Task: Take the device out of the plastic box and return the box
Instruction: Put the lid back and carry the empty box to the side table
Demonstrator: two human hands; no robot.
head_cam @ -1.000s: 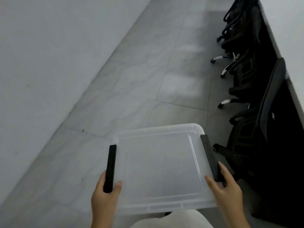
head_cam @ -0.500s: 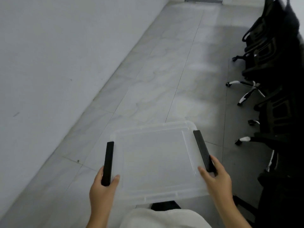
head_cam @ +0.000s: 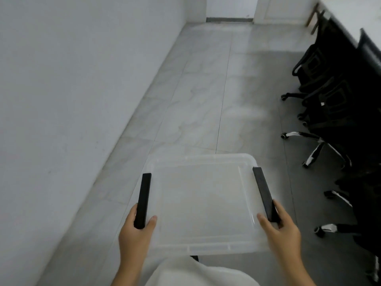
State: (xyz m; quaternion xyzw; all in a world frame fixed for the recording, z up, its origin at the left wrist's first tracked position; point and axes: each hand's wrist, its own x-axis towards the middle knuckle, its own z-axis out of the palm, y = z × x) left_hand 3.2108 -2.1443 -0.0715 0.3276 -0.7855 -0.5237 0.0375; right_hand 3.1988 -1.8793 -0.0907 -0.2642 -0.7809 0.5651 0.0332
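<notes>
I carry a clear plastic box (head_cam: 203, 205) with a lid in front of my body, held level above the floor. Black clip handles run along its left side (head_cam: 143, 195) and right side (head_cam: 262, 190). My left hand (head_cam: 137, 232) grips the near end of the left handle. My right hand (head_cam: 281, 228) grips the near end of the right handle. Through the translucent lid I see nothing inside. No device is in view.
A white wall (head_cam: 72, 89) runs along the left. Grey tiled floor (head_cam: 206, 89) stretches ahead to a doorway (head_cam: 229, 9). Black office chairs (head_cam: 329, 104) on wheeled bases line the right side beside a dark desk.
The view has swung up and forward along the corridor; the doorway at the far end now shows and the chairs have shifted right. Both hands keep the same grip on the box.
</notes>
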